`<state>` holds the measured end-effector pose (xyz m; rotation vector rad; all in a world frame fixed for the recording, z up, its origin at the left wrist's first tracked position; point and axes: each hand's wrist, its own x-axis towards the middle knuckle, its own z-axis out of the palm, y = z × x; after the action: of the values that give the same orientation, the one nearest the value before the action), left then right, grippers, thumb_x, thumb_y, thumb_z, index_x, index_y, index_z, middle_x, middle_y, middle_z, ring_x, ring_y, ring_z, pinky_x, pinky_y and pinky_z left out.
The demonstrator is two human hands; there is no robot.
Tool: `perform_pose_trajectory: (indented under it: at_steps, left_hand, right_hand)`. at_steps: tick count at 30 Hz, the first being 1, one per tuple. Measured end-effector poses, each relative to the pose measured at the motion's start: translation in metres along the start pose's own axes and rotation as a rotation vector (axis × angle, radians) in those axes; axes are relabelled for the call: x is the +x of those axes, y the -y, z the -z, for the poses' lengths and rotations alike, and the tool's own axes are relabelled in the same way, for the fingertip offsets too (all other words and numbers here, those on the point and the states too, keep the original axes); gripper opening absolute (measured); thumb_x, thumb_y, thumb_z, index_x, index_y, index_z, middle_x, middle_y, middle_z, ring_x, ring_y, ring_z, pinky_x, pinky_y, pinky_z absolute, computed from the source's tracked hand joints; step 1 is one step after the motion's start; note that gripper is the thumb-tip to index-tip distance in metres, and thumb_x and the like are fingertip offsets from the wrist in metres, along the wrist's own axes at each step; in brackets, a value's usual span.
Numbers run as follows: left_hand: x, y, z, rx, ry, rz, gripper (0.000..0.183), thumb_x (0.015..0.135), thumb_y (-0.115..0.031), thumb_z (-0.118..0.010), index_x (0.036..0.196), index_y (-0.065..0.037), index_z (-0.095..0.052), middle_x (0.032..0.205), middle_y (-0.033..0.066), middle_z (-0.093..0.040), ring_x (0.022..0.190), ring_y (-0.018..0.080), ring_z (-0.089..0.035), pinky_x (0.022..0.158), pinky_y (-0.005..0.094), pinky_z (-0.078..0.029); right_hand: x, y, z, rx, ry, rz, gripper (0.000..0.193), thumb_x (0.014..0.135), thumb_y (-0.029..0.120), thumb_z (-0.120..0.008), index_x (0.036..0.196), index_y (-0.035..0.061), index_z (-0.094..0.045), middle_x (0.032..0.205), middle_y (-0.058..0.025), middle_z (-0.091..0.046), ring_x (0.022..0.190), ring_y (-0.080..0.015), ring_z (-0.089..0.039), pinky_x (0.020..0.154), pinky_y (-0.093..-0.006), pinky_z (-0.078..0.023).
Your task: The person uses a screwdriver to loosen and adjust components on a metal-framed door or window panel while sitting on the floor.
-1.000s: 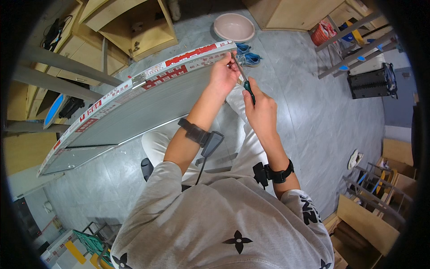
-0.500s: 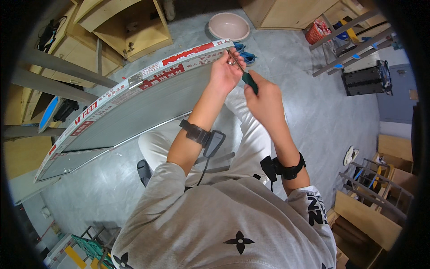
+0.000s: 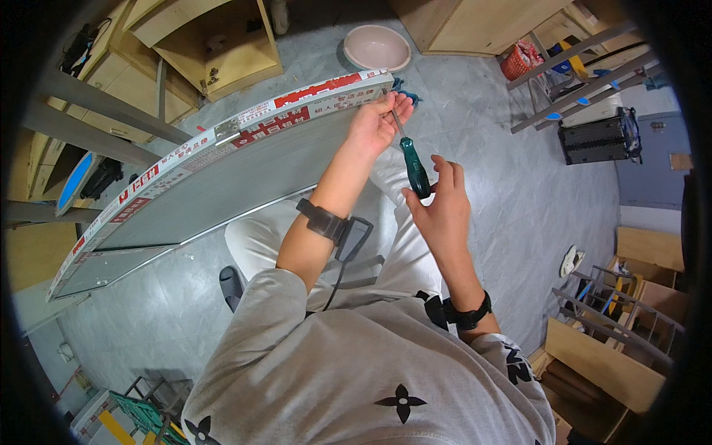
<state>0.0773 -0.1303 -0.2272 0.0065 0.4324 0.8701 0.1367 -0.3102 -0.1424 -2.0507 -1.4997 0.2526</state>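
A screwdriver (image 3: 414,167) with a dark green handle points its metal shaft at the far right corner of a large framed panel (image 3: 222,174). My left hand (image 3: 373,124) is at that corner, its fingers curled around the shaft near the tip. The tip itself is hidden by my fingers. Just behind the handle's butt end is my right hand (image 3: 445,208), fingers apart and the thumb beside the handle. The panel has a pale frame covered in red and white printed film, with a metal fitting (image 3: 227,132) on its edge. It leans across my left side.
A pink basin (image 3: 377,47) sits on the floor ahead, with blue slippers (image 3: 410,95) nearer. Open wooden cabinets (image 3: 245,70) stand far left. A black crate (image 3: 599,139), a red basket (image 3: 522,59) and metal racks (image 3: 578,96) are at right. Grey bars (image 3: 111,104) cross at left.
My right hand has loosened from around the screwdriver handle and drawn back toward me, its fingers spreading. More of the green handle shows. My left hand stays at the panel corner.
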Motion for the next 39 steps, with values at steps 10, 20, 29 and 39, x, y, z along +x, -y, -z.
perform_pose_trajectory:
  at_steps: [10,20,29,39]
  left_hand:
    - [-0.015,-0.012,-0.005,-0.080,0.263,0.188,0.015,0.093,-0.006,-0.046,0.104,0.003,-0.051,0.112,0.0212,-0.058,0.113,0.0371,-0.054,0.101,0.0522,-0.042]
    - [-0.007,-0.003,0.004,0.069,0.138,0.078,0.009,0.093,-0.004,-0.046,0.099,0.000,-0.049,0.103,0.0184,-0.060,0.105,0.0374,-0.058,0.094,0.0577,-0.046]
    - [-0.019,-0.016,-0.003,0.082,0.300,0.101,0.012,0.095,-0.006,-0.044,0.104,0.001,-0.047,0.104,0.0165,-0.059,0.101,0.0385,-0.060,0.088,0.0545,-0.051]
    - [-0.012,-0.010,-0.003,0.233,0.108,0.020,0.013,0.095,-0.009,-0.046,0.106,-0.003,-0.050,0.106,0.0116,-0.058,0.101,0.0333,-0.060,0.088,0.0510,-0.050]
  right_hand:
    - [0.005,-0.016,-0.019,1.248,0.315,-0.573,0.028,0.093,0.018,-0.055,0.113,-0.0006,-0.054,0.074,-0.0028,-0.055,0.047,-0.0056,-0.041,0.040,-0.0205,-0.027]
    - [0.019,0.013,-0.022,-0.222,-0.098,0.156,0.031,0.085,0.017,-0.062,0.110,0.0014,-0.052,0.083,-0.0142,-0.060,0.061,-0.0303,-0.061,0.052,-0.0390,-0.048]
    - [0.045,-0.023,-0.023,1.797,0.482,-0.753,0.041,0.098,0.027,-0.040,0.123,-0.0057,-0.045,0.074,-0.0047,-0.051,0.043,-0.0072,-0.034,0.035,-0.0195,-0.023]
    - [0.028,-0.001,-0.022,-0.012,-0.046,0.098,0.044,0.083,0.023,-0.063,0.121,0.0031,-0.051,0.068,-0.0136,-0.059,0.058,-0.0232,-0.061,0.050,-0.0350,-0.046]
